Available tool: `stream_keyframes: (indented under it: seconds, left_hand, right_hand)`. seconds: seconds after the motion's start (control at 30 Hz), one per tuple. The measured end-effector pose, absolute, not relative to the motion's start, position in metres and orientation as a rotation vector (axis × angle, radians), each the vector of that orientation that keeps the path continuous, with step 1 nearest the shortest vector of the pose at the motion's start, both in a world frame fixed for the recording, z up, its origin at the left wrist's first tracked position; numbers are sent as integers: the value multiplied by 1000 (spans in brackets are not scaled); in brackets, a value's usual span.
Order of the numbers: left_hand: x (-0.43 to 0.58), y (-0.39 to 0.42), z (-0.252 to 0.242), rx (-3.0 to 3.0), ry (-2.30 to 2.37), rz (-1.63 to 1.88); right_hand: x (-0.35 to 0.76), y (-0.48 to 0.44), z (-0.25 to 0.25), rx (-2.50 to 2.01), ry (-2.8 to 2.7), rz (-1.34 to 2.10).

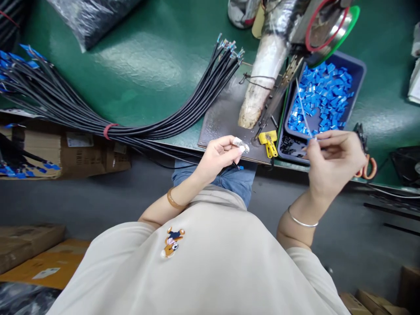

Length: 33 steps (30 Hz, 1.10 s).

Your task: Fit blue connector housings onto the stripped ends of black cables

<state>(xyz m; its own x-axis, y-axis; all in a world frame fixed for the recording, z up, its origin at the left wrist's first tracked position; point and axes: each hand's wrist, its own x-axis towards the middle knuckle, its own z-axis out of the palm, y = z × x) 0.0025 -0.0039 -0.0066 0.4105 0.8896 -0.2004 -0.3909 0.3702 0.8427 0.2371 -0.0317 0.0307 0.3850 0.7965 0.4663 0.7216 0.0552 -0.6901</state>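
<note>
My left hand (220,158) is closed in a pinch above the table's front edge, with white wrapping on its fingertips. Just below those fingers a short dark cable end with a blue tip (240,167) shows; the grip itself is mostly hidden. My right hand (336,162) pinches the lower end of a thin pale strip (303,109), in front of the tray. That strip runs up toward the reel device (328,30). Many small blue pieces (324,94) lie in the dark tray (360,72). Between my hands, a yellow clip-like tool (269,142) rests on the grey board (216,124).
A bundle of black cables (144,131), tied with a red band (107,130), stretches across the left. The plastic-wrapped arm (262,78) juts over the board. Orange-handled scissors (370,167) lie right of my right hand. A cardboard box (88,155) stands below the table edge.
</note>
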Motion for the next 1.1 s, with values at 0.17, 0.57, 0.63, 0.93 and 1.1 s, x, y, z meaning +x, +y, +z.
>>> stream_keyframes:
  seconds: [0.17,0.57,0.63,0.93,1.1]
  left_hand:
    - [9,-5,-3,893,765,958]
    - [15,-5,3,1006,769,950]
    - [15,-5,4,1007,781,938]
    - [14,-3,0,1005,772,925]
    - [14,-4,-1,993,779,925]
  right_hand:
    - [193,-54,26,-1639,-1299,431]
    - [157,-59,9,-1351,-1396,326]
    - [157,-57,8,-1325,-1467,150]
    - [153,-56,4,-1275,-1611,83]
    - [152,-57,1,-1248,-1600,120]
